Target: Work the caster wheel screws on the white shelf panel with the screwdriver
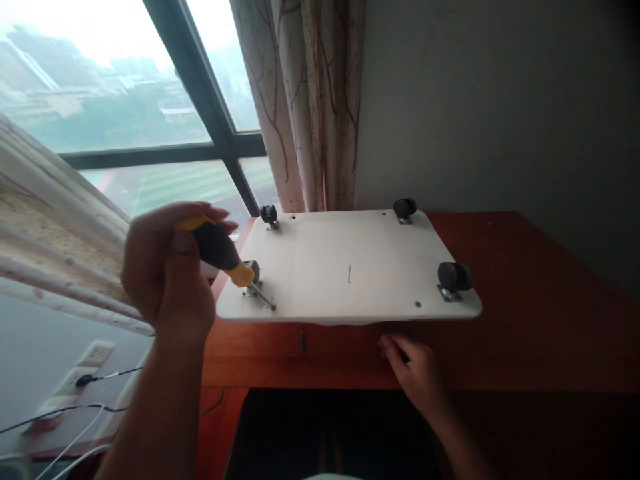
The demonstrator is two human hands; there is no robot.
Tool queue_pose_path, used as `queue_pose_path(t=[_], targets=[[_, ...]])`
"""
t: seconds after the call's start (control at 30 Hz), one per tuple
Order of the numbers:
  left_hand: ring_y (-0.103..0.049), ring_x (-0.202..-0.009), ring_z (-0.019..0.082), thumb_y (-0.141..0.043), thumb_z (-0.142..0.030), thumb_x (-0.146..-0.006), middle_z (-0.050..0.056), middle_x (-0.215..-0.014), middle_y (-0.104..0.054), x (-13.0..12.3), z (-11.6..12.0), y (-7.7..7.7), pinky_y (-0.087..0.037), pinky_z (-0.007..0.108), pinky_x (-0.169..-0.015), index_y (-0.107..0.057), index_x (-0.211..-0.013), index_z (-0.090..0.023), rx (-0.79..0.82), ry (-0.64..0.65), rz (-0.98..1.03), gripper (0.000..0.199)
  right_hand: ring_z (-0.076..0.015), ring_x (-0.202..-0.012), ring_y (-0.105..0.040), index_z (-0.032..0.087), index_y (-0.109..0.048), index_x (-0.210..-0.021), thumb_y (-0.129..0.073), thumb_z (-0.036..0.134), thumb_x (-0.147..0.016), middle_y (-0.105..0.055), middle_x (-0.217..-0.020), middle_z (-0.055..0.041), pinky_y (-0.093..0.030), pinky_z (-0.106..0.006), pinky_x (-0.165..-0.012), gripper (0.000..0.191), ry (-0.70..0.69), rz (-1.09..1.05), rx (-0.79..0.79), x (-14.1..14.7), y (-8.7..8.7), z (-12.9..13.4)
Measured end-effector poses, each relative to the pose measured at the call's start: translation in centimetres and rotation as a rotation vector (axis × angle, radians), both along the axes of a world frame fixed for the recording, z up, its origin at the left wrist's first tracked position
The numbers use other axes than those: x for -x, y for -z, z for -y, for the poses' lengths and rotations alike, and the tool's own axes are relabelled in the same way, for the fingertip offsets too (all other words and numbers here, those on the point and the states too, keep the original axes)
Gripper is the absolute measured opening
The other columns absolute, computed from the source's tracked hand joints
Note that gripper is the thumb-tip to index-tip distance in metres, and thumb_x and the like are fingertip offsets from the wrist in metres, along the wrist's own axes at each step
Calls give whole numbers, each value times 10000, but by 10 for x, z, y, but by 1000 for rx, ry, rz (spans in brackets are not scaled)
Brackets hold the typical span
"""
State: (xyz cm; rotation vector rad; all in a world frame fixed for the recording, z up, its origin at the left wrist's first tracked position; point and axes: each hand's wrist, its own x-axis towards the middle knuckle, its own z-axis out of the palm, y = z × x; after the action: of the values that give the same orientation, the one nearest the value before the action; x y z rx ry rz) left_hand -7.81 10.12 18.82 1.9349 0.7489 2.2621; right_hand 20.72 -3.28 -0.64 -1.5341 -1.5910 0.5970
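Observation:
My left hand [175, 267] is wrapped round the yellow and black handle of a screwdriver [216, 243]. The screwdriver slants down to the right, its tip at a small dark screw head [273, 307] near the front left corner of a white board [325, 247]. Beside that spot, a black caster [254, 269] is partly hidden behind the handle. My right hand [416, 373] rests at the table just in front of the board, fingers curled closed; whatever they hold, if anything, is hidden. A small screw [303, 341] lies on the wood between my hands.
Black casters stand at the board's other corners: back left [269, 215], back right [405, 208] and front right [455, 277]. The reddish wooden table [530, 300] extends right. A window, curtains [320, 100] and wall sockets [75, 380] with cables are at the back and left.

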Motion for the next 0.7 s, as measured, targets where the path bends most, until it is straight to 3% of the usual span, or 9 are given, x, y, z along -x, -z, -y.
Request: queue_pose_path(t=[0.1,0.17,0.23,0.37,0.47,0.57,0.7], targets=[[-622,-685,158,-829,-474,-750,49,-906,-692,5,-1,0,-534,316,-608,-784,-994,-215,-44,-92,-67,358,-193,-658,-702,213,-707,-767,-488,425,-1006,-733,-718,-48,-502,-275,-641,387,-3,1,-3,0,1,0],[-605,-686,139,-914,-391,-650,36,-900,-673,7,0,-1,-533,300,-624,-801,-980,-222,-15,-116,-96,387,-196,-660,-703,213,-712,-774,-486,429,-1006,-736,-723,-53,-509,-279,-645,389,-2,-2,0,0,2,1],[-649,-702,152,-887,-323,-696,26,-858,-689,5,1,-2,-555,301,-638,-792,-1056,-231,37,-75,-65,384,-201,-678,-709,213,-718,-786,-481,427,-1009,-744,-744,-60,-515,-281,-651,389,-7,-4,9,0,2,1],[-708,-718,192,-710,-415,-886,38,-864,-731,-1,1,1,-595,354,-654,-753,-1100,-217,70,12,18,294,-204,-706,-716,215,-717,-800,-475,417,-1012,-751,-769,-62,-522,-282,-671,380,-9,-10,10,0,2,2],[-662,-701,158,-811,-446,-791,42,-913,-708,4,0,1,-570,320,-651,-770,-1029,-211,39,-62,-38,337,-198,-688,-711,215,-712,-794,-481,418,-1009,-746,-750,-54,-515,-281,-664,375,-9,-14,9,0,1,1],[-628,-687,127,-932,-294,-634,15,-872,-687,7,1,1,-543,264,-615,-790,-1013,-227,59,-78,-76,410,-198,-682,-711,213,-709,-781,-483,416,-1009,-745,-746,-54,-509,-283,-655,380,-15,-15,13,0,1,1],[-705,-721,167,-777,-309,-841,40,-883,-735,1,2,2,-595,312,-651,-755,-1122,-215,100,34,-3,296,-198,-700,-713,212,-714,-797,-483,407,-1010,-748,-765,-56,-510,-283,-664,370,-16,-15,18,0,1,1]])
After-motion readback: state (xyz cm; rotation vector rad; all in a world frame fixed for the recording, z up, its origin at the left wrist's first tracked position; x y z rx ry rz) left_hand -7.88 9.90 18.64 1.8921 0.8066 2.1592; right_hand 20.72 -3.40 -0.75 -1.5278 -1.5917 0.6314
